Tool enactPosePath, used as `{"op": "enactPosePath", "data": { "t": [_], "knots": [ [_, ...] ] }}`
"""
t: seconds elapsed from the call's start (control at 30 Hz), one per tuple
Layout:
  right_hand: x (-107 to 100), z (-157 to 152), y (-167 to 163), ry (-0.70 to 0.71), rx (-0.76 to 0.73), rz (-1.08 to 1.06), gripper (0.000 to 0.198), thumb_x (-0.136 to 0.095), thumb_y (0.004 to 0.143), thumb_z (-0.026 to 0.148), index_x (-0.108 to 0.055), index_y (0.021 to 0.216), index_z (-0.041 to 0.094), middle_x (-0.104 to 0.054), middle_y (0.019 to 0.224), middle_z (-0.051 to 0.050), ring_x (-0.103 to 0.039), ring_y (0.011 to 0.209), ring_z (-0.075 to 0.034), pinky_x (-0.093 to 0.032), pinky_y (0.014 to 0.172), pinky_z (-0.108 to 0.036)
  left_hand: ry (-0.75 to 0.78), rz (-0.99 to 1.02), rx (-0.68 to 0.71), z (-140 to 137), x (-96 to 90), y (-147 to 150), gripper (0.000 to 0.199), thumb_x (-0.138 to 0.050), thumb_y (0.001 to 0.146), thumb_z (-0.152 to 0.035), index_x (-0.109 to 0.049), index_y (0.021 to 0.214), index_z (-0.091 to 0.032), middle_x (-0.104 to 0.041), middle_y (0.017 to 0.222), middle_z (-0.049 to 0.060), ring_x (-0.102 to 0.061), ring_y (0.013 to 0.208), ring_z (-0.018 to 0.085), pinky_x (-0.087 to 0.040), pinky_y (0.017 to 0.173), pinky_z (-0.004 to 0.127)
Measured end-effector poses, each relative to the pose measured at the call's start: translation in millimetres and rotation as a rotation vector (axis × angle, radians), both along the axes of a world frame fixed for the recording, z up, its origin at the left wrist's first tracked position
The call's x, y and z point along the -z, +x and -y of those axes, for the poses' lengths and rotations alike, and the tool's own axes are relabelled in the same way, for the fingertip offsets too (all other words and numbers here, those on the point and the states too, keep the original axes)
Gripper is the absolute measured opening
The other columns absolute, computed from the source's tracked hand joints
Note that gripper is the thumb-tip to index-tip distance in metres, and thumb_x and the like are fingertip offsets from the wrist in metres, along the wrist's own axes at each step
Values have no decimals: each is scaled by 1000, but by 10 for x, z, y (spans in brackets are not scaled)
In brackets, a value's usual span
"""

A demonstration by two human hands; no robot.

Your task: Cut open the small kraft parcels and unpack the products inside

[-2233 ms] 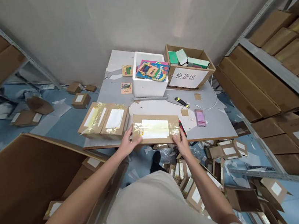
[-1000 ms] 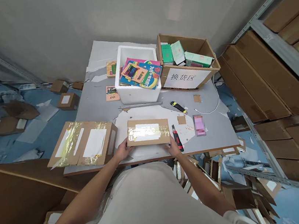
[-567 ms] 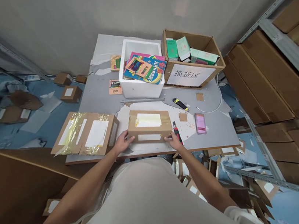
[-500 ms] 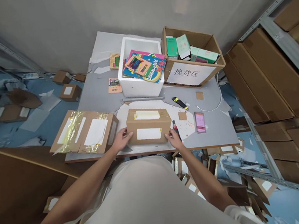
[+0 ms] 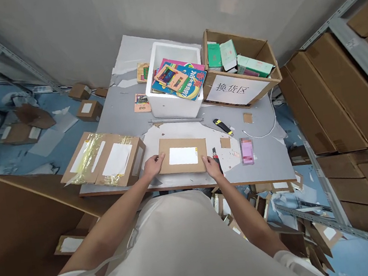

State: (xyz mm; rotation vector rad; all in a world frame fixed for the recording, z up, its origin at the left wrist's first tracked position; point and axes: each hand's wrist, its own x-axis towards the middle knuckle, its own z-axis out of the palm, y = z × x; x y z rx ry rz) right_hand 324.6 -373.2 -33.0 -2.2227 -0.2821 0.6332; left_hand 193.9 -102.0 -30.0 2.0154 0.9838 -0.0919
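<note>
Between my hands, near the table's front edge, is a small brown cardboard box (image 5: 184, 167) with a white label on the face toward me. My left hand (image 5: 154, 165) grips its left end, thumb on the upper face. My right hand (image 5: 212, 166) holds the right end in the same way. Just beyond my right fingers lies a red and black utility knife (image 5: 217, 160), partly hidden by that hand. Left of my left hand sit two taped cardboard boxes (image 5: 132, 159) side by side, with white labels and yellowish tape.
A white foam box (image 5: 174, 107) with books and an open carton (image 5: 263, 92) of green boxes stand at the back. A yellow-black cutter (image 5: 222, 127), a blurred pink phone-like item (image 5: 247, 151) and a white cable (image 5: 265, 134) lie right. Shelves flank the table (image 5: 270, 167).
Both hands have tipped the box, so one labelled face now shows where two faces showed before. The view has shifted slightly.
</note>
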Motion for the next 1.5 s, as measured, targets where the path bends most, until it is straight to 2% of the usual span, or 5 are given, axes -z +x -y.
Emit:
{"op": "enactPosePath", "data": {
  "t": [0.2,0.4,0.73,1.1,1.5],
  "knots": [
    [119,308,-22,97,27,-117,57,-36,90,58,-65,115,16,-71,101,-11,-67,93,-23,-49,92,-40,-198,147,-89,-33,188,-192,66,-34,83,-62,-61,116,-12,-68,112,17,-65,101,27,-51,82,38],
    [171,437,-242,189,-99,-137,82,-71,69,27,-39,144,22,-52,140,-11,-55,123,-23,-42,105,-40,-427,292,92,-1,296,-526,86,-75,54,-51,-54,129,-13,-60,130,18,-55,123,31,-42,105,45],
    [147,234,-294,305,-42,-186,63,-63,76,25,-43,135,21,-62,126,-10,-61,111,-22,-50,96,-38,-495,315,115,110,185,-483,87,-73,51,-70,-63,120,-17,-72,107,9,-63,108,31,-43,104,49],
    [-414,-6,143,-30,-96,183,52,-31,92,56,-66,87,18,-67,90,-10,-60,90,-25,-46,85,-37,56,106,121,-81,-439,-89,58,-43,80,-66,-72,83,-16,-71,82,9,-62,80,24,-46,73,30],
    [-283,-131,409,8,9,-56,59,-36,90,65,-65,112,19,-69,111,-10,-62,104,-26,-47,91,-39,45,14,73,-183,-390,187,60,-40,81,-68,-69,73,-16,-70,78,9,-62,77,24,-40,61,28]
  ]
}}
